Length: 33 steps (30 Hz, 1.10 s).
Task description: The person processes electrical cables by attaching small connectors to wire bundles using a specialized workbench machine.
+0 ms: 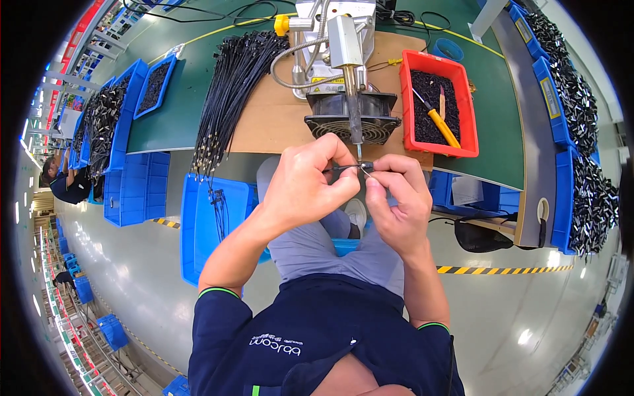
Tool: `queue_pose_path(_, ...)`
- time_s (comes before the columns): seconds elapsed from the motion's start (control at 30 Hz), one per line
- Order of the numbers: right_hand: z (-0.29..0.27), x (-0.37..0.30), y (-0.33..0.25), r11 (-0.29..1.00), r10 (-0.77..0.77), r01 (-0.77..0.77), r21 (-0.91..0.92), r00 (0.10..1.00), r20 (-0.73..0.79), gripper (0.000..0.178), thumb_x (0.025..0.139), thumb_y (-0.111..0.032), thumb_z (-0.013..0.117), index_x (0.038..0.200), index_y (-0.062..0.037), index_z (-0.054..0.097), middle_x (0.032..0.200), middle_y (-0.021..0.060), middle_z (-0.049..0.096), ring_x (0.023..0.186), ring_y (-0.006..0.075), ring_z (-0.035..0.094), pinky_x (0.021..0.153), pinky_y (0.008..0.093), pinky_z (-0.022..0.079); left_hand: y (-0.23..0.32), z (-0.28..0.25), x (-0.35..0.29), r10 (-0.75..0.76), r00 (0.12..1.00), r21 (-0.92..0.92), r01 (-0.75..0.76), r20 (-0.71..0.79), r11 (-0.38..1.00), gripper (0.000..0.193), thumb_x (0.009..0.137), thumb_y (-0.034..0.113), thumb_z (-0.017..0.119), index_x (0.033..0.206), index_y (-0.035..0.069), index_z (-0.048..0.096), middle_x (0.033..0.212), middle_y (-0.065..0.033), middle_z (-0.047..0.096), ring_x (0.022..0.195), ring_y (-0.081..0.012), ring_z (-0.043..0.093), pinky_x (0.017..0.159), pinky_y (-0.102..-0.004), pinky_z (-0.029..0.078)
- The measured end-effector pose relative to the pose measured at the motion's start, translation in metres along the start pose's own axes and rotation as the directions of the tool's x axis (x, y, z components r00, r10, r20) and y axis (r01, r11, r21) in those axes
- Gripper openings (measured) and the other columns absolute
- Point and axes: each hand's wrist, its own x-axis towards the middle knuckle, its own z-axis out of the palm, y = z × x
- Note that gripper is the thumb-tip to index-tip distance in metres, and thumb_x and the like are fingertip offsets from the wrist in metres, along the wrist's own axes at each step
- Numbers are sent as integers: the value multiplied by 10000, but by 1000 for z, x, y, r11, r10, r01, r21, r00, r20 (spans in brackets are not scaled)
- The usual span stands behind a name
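My left hand (307, 181) is closed in a pinch on a thin black cable (337, 169), just below the tip of an upright soldering iron (354, 115). Beside it, my right hand (401, 206) pinches a small black connector (366, 165) where the cable ends. A thin pale strand, perhaps a wire, shows near the right fingertips. The iron's tip comes down onto or very close to the joint; contact cannot be made out. Behind the iron sits a black fan (353, 125), fixed at the front of a white machine (333, 49).
A bundle of black cables (231, 92) lies left on brown board. The red bin (472, 142) at right holds small black parts, a yellow-handled screwdriver (444, 128) and tweezers. Blue bins (561, 191) of parts line the right; a blue tray (191, 244) stands below the table's left edge.
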Motion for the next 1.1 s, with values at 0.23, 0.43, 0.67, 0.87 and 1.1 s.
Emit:
queue_pose_path(0.23,2,0,1,1000,10,-10,24,1000,-6,110,865,51,757,968,20,732,1090,124,669,880,239,680,748,341,569,-2,0,0,13,1000,6,-13,-14,1000,193,815,150,785,888,9,674,682,-81,646,548,-145,562,526,-325,464)
queue_pose_path(0.43,0,0,-1,1000,-1,1,28,1000,-3,99,859,55,748,949,21,726,1097,124,672,887,239,683,751,339,571,0,1,-1,10,1000,-2,-10,-17,1000,186,819,139,787,884,11,668,687,-83,650,545,-142,562,522,-321,460)
queue_pose_path(0.67,1,0,0,1000,-14,14,25,1000,-12,89,845,58,743,923,20,719,1103,127,677,903,239,683,755,336,573,-1,1,-1,23,999,-4,-24,-27,1000,177,822,128,784,884,11,667,693,-83,658,542,-139,564,520,-322,465)
queue_pose_path(0.87,0,-5,-1,1000,-2,2,14,1000,-5,98,835,60,741,919,17,717,1093,125,680,930,253,683,768,346,572,-2,5,-7,8,1000,-15,-9,-22,1000,169,824,117,783,889,9,671,697,-82,657,542,-137,555,519,-321,464)
queue_pose_path(1.1,-4,-13,-4,1000,-11,11,13,1000,-10,109,831,53,748,927,12,715,1087,124,689,958,284,679,816,372,568,-2,7,-13,4,1000,-47,-5,-16,999,158,821,105,784,893,9,680,691,-70,647,549,-109,531,517,-299,441)
